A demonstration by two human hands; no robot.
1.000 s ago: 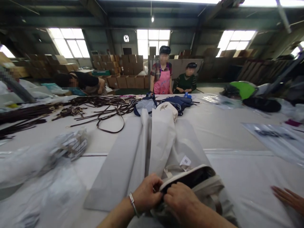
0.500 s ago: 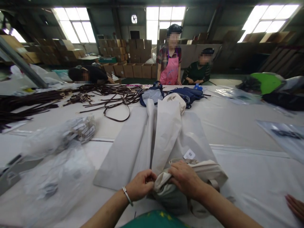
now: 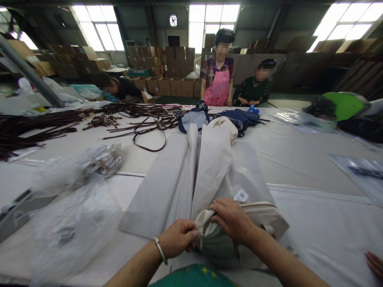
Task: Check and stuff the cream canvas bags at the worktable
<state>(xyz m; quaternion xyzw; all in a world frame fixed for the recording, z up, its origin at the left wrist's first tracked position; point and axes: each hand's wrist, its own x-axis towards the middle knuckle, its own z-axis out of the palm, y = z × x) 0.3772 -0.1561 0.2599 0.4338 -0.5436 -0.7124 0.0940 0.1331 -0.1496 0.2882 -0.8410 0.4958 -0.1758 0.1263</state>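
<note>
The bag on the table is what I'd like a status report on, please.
Left hand pinching the bag at its left end. Right hand holding its upper edge. Bag on the table; grey sheet just beyond.

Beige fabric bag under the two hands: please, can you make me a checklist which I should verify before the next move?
1. Left hand pinches the end of the beige fabric bag: ok.
2. Right hand touches the bag: ok; how firmly: cannot tell.
3. White tag in view: ok; its print readable: not ok, too small.
4. Inside of bag visible: not ok.
5. Clear plastic apart from left hand: ok.
6. Other person's hand apart from bag: ok.
</note>
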